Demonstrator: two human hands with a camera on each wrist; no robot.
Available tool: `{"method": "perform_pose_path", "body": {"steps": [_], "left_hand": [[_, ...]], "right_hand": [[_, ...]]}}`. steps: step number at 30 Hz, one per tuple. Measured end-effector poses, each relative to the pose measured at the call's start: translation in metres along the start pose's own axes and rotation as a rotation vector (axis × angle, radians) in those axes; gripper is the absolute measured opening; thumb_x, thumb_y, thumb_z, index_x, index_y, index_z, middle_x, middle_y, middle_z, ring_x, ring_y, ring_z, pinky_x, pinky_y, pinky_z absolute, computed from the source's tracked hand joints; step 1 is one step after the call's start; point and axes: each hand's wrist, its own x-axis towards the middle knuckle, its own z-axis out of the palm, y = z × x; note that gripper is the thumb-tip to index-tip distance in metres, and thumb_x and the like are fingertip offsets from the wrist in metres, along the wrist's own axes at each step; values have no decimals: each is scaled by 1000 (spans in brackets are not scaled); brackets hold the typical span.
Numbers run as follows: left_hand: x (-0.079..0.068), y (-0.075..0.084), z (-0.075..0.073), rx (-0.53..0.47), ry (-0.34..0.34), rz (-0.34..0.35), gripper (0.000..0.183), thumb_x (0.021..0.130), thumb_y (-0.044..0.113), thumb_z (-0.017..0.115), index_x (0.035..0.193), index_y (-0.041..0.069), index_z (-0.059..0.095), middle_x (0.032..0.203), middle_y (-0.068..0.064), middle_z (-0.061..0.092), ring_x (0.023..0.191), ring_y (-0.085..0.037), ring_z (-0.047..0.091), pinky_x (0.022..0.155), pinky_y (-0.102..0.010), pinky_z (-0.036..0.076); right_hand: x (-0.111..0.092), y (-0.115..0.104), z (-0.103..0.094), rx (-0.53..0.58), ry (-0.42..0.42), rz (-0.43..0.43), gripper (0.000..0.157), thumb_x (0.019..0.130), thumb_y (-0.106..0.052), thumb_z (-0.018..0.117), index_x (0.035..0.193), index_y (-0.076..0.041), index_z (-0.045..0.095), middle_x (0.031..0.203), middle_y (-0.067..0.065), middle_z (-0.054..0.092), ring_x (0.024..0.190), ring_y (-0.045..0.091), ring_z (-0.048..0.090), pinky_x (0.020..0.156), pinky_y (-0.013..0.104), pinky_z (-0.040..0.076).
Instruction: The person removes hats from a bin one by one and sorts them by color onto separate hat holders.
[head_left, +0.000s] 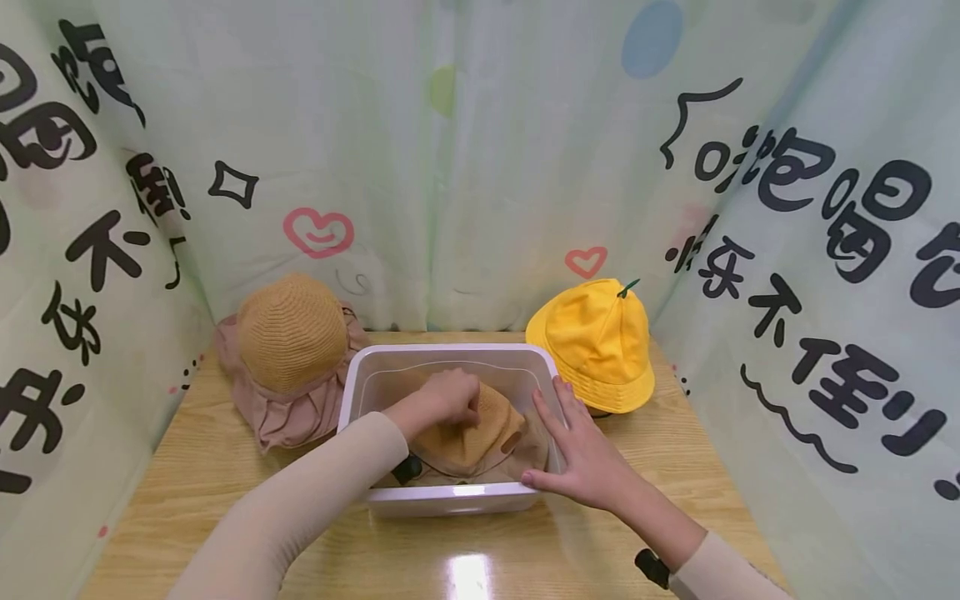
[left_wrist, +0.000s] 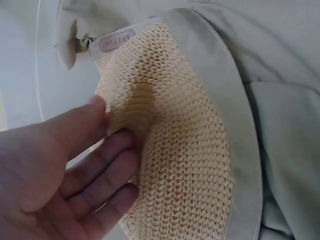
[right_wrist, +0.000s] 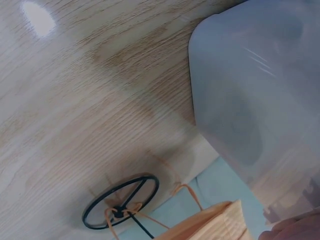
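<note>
A straw sun hat [head_left: 480,429] with a beige fabric brim lies in a white plastic bin [head_left: 453,500]. My left hand [head_left: 450,396] reaches into the bin and pinches the hat's woven crown between thumb and fingers. Seen in the left wrist view, the left hand [left_wrist: 75,175] is at the edge of the knitted weave [left_wrist: 180,150], which dents inward there. A small label [left_wrist: 117,40] shows on the hat's band. My right hand [head_left: 581,454] rests on the bin's right rim with fingers extended, its thumb near the front corner.
A straw hat with a pink fabric brim [head_left: 292,342] stands left of the bin. Behind the bin's right side is a yellow bucket hat [head_left: 596,346] with a green sprout. The right wrist view shows a black spoked ring [right_wrist: 120,202] with orange cord. Printed curtains [head_left: 480,167] surround the wooden table [head_left: 390,558].
</note>
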Motion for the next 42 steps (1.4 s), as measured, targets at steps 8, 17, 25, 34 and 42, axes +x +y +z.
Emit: {"method": "perform_pose_path", "body": {"steps": [8, 17, 25, 34, 42], "left_hand": [[-6, 8, -5, -31, 150, 28, 25, 80, 18, 80, 60, 22, 65, 62, 10, 58, 62, -12, 54, 54, -30, 44], [-9, 3, -14, -79, 209, 21, 14, 75, 8, 76, 80, 15, 65, 74, 6, 57, 69, -16, 52, 57, -31, 41], [-15, 3, -27, -132, 198, -16, 12, 79, 10, 74, 88, 13, 66, 78, 4, 59, 72, -16, 53, 63, -29, 44], [-25, 5, -44, -154, 234, 43, 12, 82, 9, 69, 90, 14, 62, 72, 5, 56, 70, -14, 53, 63, -29, 43], [-35, 10, -60, -159, 281, 107, 12, 86, 6, 65, 91, 15, 58, 74, 4, 54, 70, -12, 52, 66, -26, 43]], "right_hand": [[0, -2, 0, 11, -16, 15, 109, 79, -72, 65, 161, -17, 17, 164, 26, 6, 148, 50, 14, 115, 65, 22], [1, -2, 0, 10, -10, 5, 109, 80, -71, 65, 161, -17, 17, 164, 27, 6, 147, 52, 14, 114, 66, 24], [3, -3, 0, 9, -16, 7, 112, 80, -70, 66, 160, -9, 18, 164, 27, 6, 148, 51, 14, 115, 65, 23], [4, -4, -2, 17, -39, 45, 118, 80, -67, 68, 156, 7, 17, 165, 25, 4, 150, 48, 11, 116, 63, 21], [3, -3, 0, 23, -41, 45, 119, 80, -68, 68, 157, 5, 15, 165, 24, 3, 150, 48, 11, 117, 62, 20]]}}
